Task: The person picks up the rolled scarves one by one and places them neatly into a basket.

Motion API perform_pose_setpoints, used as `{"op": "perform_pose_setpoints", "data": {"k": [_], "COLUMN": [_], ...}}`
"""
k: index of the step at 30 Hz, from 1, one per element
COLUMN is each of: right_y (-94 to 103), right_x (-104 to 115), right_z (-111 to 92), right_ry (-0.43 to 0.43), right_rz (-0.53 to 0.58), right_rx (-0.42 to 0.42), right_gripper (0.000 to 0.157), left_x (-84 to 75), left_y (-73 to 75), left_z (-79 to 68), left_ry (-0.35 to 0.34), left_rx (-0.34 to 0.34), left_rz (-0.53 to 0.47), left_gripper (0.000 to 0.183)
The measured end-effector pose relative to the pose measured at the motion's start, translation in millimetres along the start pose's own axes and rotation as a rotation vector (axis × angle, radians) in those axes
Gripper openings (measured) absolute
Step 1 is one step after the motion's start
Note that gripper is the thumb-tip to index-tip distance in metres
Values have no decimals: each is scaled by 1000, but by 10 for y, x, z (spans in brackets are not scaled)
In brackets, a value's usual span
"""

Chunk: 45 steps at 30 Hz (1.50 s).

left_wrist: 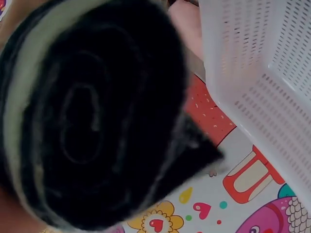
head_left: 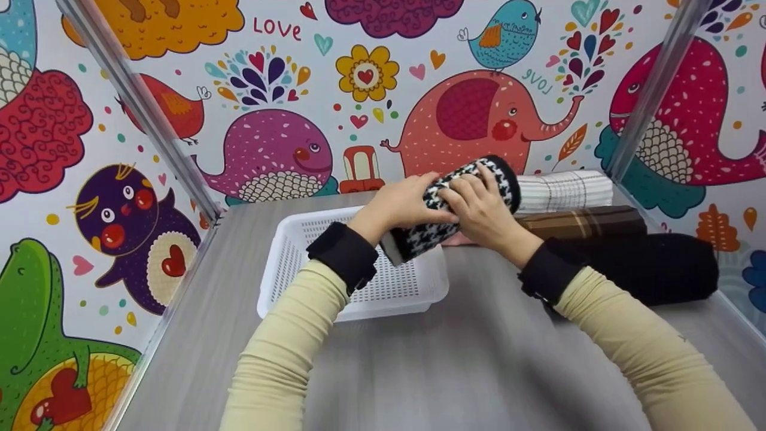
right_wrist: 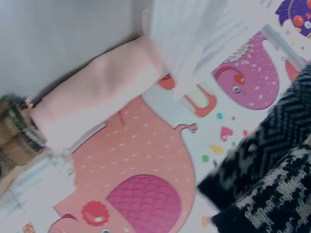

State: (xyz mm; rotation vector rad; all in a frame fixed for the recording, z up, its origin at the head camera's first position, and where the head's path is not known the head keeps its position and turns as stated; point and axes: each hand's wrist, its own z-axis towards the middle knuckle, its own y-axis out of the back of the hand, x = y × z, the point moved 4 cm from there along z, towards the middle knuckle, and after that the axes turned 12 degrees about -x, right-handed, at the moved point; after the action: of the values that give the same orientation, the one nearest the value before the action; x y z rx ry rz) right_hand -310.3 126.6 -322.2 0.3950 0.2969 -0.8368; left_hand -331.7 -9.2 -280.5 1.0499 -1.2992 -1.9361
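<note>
Both hands hold a rolled black-and-white houndstooth scarf [head_left: 431,236], tilted above the right part of a white perforated plastic basket [head_left: 359,312]. My left hand [head_left: 402,206] grips the roll from its left side, with the thumb along it. The right hand [head_left: 483,209] has its fingers curled over the roll's top and right side. In the left wrist view the scarf's [left_wrist: 97,126] coiled end shows dark layers and a pale outer strip. A flap of the scarf [right_wrist: 272,165] stands off the roll in the right wrist view.
Right of the basket lie several rolled cloths: a pale pink one [right_wrist: 102,90], a white checked one [head_left: 565,190], a brown plaid one [head_left: 589,222] and a black one [head_left: 664,266]. The grey table [head_left: 407,365] is bounded by cartoon-printed walls [head_left: 371,129] with metal corner posts [head_left: 152,120].
</note>
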Motion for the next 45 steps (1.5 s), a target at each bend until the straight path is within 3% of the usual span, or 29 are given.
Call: {"op": "perform_pose_setpoints", "data": {"k": [5, 9, 15, 20, 24, 28, 31, 35, 39, 45], "right_y": [-65, -106, -140, -159, -138, -80, -59, -53, 2, 169], "right_x": [120, 193, 222, 187, 67, -100, -169, -230, -363, -520], "right_z": [58, 74, 80, 100, 135, 173, 187, 114, -82, -433], "right_ry": [49, 56, 8, -33, -76, -133, -162, -219, -295, -382], "right_rz": [-14, -7, -17, 10, 83, 136, 145, 159, 159, 124], "right_rx": [5, 20, 12, 97, 216, 326, 380, 385, 371, 405], "right_gripper": [53, 61, 56, 63, 80, 95, 96, 92, 87, 85], "left_x": [76, 142, 261, 310, 331, 385, 458, 674, 1039, 1647], "left_y": [-17, -14, 1, 29, 81, 127, 170, 232, 241, 56], "left_z": [-58, -115, -226, -271, -303, -372, -419, -473, -553, -782], "left_ry": [47, 71, 110, 131, 119, 99, 65, 34, 26, 95], "left_rx": [85, 120, 143, 67, -20, -45, -70, -139, -229, -363], "left_rz": [-104, -130, -178, -162, -144, -127, -92, -32, 29, 158], "left_gripper": [89, 94, 98, 90, 80, 81, 82, 81, 84, 68]}}
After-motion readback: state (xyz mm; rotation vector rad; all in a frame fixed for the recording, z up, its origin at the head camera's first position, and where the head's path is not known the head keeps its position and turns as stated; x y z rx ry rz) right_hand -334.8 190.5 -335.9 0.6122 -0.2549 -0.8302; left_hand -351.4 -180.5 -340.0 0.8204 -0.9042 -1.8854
